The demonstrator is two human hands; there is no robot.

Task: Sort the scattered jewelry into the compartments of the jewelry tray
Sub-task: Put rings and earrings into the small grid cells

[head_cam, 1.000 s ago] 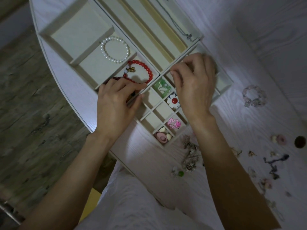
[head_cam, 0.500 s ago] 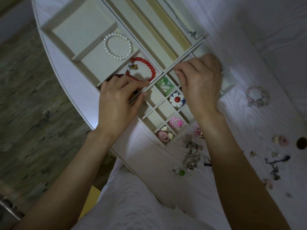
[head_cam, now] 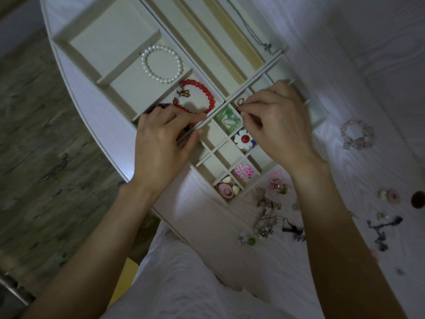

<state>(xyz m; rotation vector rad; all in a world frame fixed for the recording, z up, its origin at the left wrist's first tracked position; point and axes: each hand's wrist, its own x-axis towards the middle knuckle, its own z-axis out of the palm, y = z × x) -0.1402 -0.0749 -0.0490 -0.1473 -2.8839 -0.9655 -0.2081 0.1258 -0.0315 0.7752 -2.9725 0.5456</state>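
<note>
1. Nearest my view, a pale cloth (head_cam: 184, 284) covers the lap at the table's near edge, and both forearms reach forward over it.
2. Just beyond, loose jewelry lies on the white table (head_cam: 345, 65): a tangle of chains (head_cam: 264, 215), a green bead piece (head_cam: 249, 241), a dark clasp piece (head_cam: 291, 227), a pink-and-gold flower ring (head_cam: 279, 183) and, further right, a dark cord (head_cam: 379, 229) and a pink round stud (head_cam: 392, 196).
3. The jewelry tray (head_cam: 103, 77) sits diagonally. Its nearest small cell holds a pink oval piece (head_cam: 224, 191) with shells; the next holds a pink flower (head_cam: 242, 170).
4. My left hand (head_cam: 161, 146) rests on the tray's edge, fingers curled, fingertips on a divider beside the red bead bracelet (head_cam: 202, 95). I cannot tell whether it grips anything.
5. My right hand (head_cam: 280, 125) hovers over the small cells, thumb and forefinger pinched close together; whatever is between them is too small to make out. A small dark ring (head_cam: 239, 101) lies in the cell just beside those fingertips.
6. Under that hand sit a white flower with red centre (head_cam: 244, 139) and a green piece (head_cam: 227, 118), each in its own cell.
7. Further off, a pearl bracelet (head_cam: 162, 64) lies in a larger compartment, and a thin chain (head_cam: 257, 31) in a long slot.
8. A pale pink bracelet (head_cam: 357, 134) lies on the table, right of the tray.
</note>
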